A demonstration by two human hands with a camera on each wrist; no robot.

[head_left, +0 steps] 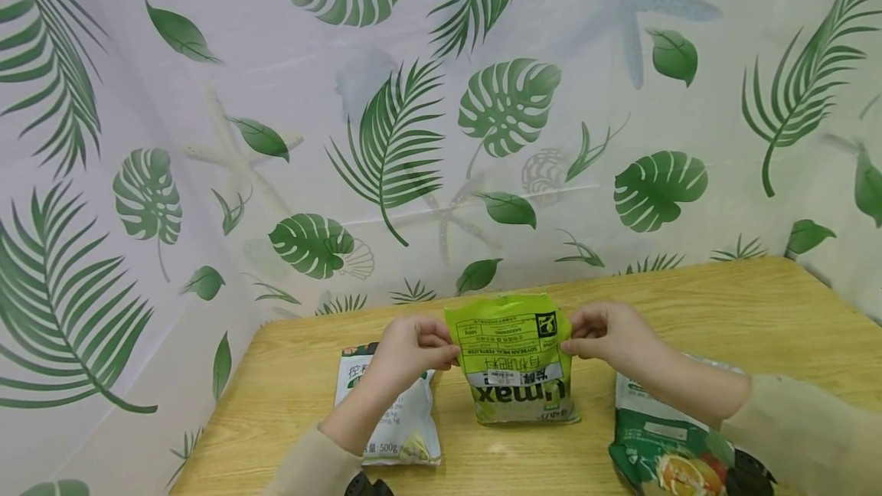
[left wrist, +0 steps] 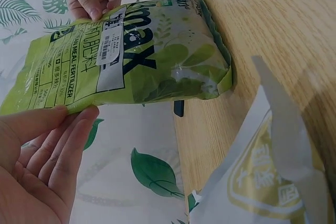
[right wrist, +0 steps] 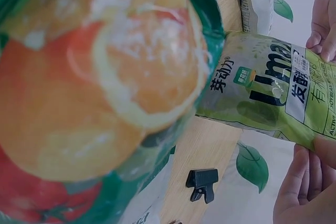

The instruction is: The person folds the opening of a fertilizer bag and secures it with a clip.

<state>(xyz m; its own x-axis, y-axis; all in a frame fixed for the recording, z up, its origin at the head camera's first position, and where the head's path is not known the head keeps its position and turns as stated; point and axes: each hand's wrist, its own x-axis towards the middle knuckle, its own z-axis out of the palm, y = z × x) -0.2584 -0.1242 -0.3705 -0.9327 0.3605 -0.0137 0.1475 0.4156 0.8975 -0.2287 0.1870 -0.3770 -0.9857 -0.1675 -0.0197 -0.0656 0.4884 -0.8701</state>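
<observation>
A bright green bag of soybean meal fertilizer (head_left: 513, 358) is upright at the middle of the wooden table, its printing upside down in the head view. My left hand (head_left: 409, 350) pinches the bag's left edge between thumb and fingers. At the opposite edge, my right hand (head_left: 613, 335) pinches it the same way, as the right wrist view shows with the thumb on the near side. The bag's lower end looks full and sits close over the tabletop. Behind my left forearm lies a white 500g bag (head_left: 413, 427), partly covered.
To the right, a green and white bag with fruit pictures (head_left: 678, 435) lies partly under my right forearm. A black clip (right wrist: 202, 184) shows near the table's edge. Leaf-patterned cloth (head_left: 413, 136) hangs behind the wooden table (head_left: 303, 373).
</observation>
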